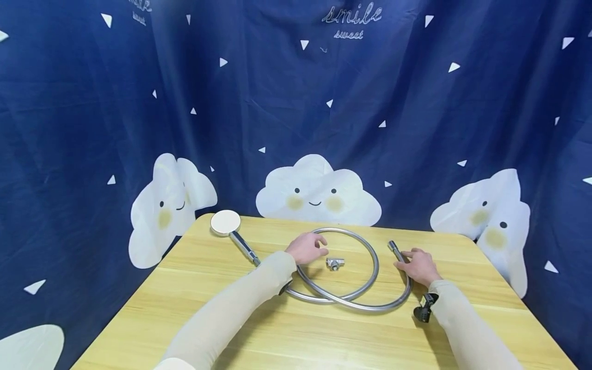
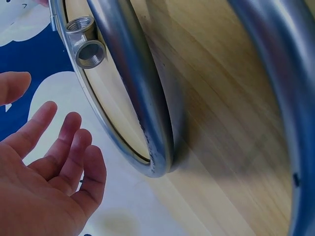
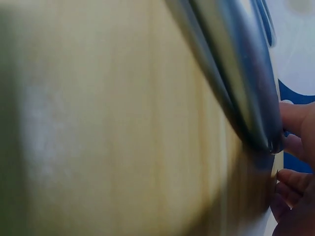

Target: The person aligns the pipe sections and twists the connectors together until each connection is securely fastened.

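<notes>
A silver shower hose [image 1: 376, 265] lies looped on the wooden table. My right hand [image 1: 420, 266] is at its free end, thumb and forefinger on either side of the hose just below the metal end nut [image 1: 392, 245]. In the right wrist view the fingers [image 3: 296, 118] are partly cut off behind the hose's bend. My left hand [image 1: 307, 248] hovers over the loop's left side, fingers loosely bent, holding nothing. Inside the loop sits a small chrome tee fitting [image 1: 335, 263], whose threaded openings show in the left wrist view. The round white-faced hand shower [image 1: 225, 222] rests at the far left.
The wooden table [image 1: 351, 344] has rounded far corners. Behind it hangs a dark blue curtain [image 1: 287, 103] with white clouds and triangles. The hand shower's chrome handle [image 1: 243, 245] leads toward the hose beneath my left forearm. A black wrist camera [image 1: 423, 308] hangs under my right wrist.
</notes>
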`<state>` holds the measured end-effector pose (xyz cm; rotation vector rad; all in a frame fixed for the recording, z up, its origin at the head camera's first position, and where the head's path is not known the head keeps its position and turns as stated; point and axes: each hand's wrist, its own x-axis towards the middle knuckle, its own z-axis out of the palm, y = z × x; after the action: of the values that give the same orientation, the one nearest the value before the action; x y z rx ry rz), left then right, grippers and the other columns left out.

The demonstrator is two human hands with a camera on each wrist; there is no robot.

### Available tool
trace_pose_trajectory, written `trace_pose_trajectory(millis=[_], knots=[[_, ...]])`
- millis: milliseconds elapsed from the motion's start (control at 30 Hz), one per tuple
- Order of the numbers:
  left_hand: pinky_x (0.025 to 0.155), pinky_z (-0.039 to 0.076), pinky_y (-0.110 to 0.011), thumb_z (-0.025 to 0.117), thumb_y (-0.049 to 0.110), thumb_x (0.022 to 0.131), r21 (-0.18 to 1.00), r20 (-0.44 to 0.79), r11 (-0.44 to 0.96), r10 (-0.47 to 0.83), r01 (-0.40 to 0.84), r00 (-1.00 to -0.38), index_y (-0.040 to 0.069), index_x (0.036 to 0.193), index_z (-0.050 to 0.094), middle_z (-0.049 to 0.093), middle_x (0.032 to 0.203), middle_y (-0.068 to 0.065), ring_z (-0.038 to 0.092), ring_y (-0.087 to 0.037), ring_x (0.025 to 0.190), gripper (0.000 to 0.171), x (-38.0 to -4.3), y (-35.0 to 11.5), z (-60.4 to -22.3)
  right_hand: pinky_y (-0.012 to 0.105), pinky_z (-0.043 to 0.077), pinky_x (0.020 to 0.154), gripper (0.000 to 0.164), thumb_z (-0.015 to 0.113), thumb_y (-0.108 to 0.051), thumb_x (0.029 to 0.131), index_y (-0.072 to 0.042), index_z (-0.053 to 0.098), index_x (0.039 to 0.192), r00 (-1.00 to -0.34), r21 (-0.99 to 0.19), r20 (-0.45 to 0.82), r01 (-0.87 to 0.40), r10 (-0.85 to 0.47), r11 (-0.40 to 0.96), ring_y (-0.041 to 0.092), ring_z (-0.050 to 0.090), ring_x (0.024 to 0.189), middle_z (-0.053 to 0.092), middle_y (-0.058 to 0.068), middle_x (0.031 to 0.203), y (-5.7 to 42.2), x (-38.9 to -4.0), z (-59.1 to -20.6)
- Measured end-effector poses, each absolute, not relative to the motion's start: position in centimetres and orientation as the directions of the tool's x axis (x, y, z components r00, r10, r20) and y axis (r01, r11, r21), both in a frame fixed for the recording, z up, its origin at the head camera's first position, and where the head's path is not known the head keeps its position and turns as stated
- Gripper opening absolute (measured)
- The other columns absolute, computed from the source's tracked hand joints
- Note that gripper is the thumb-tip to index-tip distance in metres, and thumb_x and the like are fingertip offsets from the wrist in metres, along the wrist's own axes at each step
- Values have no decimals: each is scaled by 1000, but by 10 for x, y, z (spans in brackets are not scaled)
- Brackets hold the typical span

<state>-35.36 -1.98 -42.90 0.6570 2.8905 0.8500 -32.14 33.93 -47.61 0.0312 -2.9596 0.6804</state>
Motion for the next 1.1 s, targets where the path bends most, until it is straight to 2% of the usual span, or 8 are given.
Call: trace_pose_trajectory(millis=[667,1100], knots=[[86,50,-35,70,37,91,513,43,764,432,391,-901,20,116,72,68,102,5,61,-13,94,31,-355,-17,-429,73,26,108,55,65,-32,95,2,57,138,-997,-485,51,26,58,874,68,25,134,30,43,150,337,-322,-474],[93,49,-34,68,37,93,444,20,786,472,430,-882,22,113,74,72,109,3,63,-14,101,26,-352,-11,-430,71,26,108,53,65,-28,94,1,57,138,-994,-535,48,56,97,843,65,26,136,30,41,151,336,-322,-477]])
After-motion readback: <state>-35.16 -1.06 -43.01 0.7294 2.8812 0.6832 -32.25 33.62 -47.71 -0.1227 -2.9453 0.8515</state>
